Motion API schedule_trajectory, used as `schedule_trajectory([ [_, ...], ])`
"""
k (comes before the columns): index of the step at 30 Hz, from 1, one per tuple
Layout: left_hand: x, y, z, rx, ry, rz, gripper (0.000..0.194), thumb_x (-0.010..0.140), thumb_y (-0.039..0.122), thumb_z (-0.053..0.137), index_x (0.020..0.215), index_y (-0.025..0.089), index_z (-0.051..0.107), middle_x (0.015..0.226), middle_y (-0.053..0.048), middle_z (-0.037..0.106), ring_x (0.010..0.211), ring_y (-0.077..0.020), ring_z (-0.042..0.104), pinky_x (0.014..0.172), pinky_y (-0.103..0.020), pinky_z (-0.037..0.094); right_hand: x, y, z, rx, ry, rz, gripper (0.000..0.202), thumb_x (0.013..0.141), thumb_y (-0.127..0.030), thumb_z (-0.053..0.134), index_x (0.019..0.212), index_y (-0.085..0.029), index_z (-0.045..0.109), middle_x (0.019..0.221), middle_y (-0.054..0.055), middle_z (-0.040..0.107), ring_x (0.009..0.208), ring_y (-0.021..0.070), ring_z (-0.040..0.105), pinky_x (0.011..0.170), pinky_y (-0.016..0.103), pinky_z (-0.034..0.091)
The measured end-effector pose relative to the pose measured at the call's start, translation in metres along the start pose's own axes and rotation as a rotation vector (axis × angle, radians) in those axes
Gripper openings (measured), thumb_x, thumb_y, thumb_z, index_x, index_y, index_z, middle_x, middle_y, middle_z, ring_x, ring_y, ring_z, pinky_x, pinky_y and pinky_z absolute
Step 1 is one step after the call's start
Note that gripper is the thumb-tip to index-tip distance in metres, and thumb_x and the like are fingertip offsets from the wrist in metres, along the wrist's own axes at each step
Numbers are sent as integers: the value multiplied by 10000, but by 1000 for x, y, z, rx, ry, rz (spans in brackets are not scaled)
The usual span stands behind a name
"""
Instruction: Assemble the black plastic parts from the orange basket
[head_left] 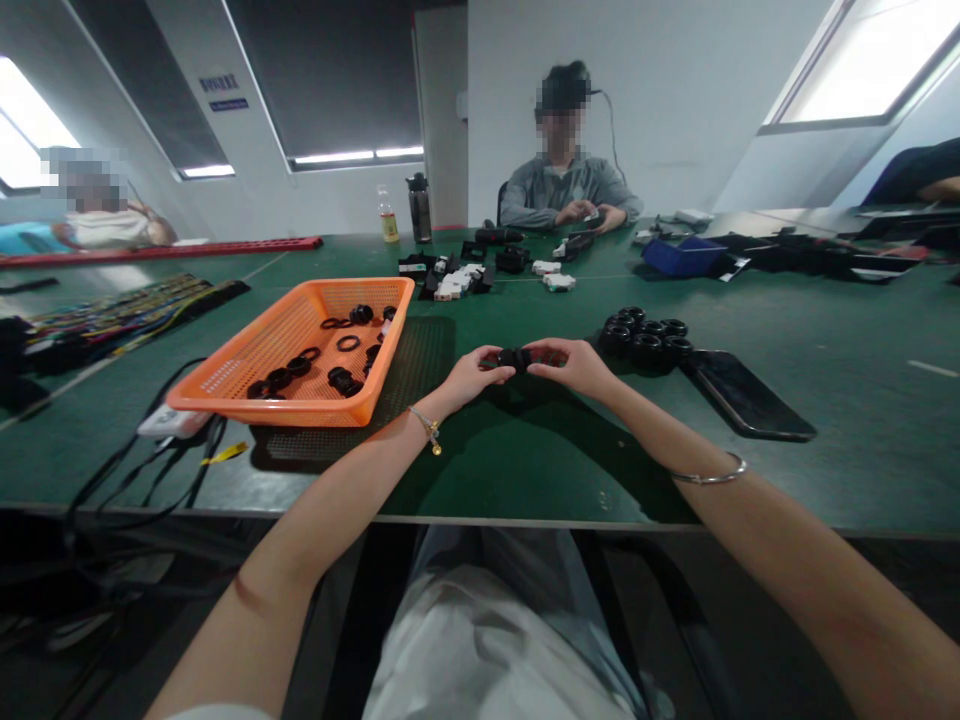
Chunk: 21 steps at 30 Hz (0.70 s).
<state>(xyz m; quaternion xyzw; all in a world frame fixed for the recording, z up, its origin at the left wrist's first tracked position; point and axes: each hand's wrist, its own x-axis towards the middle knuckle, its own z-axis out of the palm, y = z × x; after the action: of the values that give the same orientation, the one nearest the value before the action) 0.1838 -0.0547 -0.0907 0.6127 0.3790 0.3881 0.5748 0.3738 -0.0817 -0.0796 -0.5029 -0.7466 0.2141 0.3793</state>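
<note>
A small black round plastic fitting is held between my two hands, just above the table. My left hand pinches its left end with thumb and fingers. At its right end, my right hand grips it in the same way. Fingers hide part of it, so its exact kind is unclear. To the right of my right hand sits a cluster of several black ring-shaped fittings. An orange plastic basket stands to the left of my left hand, with loose black rings and fittings inside.
A black smartphone lies right of the cluster. Black and white parts are spread farther back, near a dark bottle and a small drink bottle. Cable bundles lie at left. A co-worker sits opposite, handling something small.
</note>
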Motion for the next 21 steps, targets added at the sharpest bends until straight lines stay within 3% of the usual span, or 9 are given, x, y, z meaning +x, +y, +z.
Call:
schedule_trajectory([
  [14, 0, -3, -1, 36, -24, 37, 386, 610, 161, 735, 959, 112, 577, 836, -21, 624, 629, -77, 572, 688, -260, 490, 0, 3, 2, 46, -35, 14, 332, 685, -408, 610, 903, -161, 651, 810, 58, 687, 721, 195, 607, 667, 328, 482],
  [21, 2, -3, 1, -105, -50, -22, 349, 612, 215, 747, 891, 95, 574, 754, 9, 598, 593, -49, 549, 705, -260, 483, -1, -2, 12, 0, -31, -12, 318, 754, -393, 532, 992, -183, 552, 789, 35, 640, 690, 180, 581, 668, 332, 475],
])
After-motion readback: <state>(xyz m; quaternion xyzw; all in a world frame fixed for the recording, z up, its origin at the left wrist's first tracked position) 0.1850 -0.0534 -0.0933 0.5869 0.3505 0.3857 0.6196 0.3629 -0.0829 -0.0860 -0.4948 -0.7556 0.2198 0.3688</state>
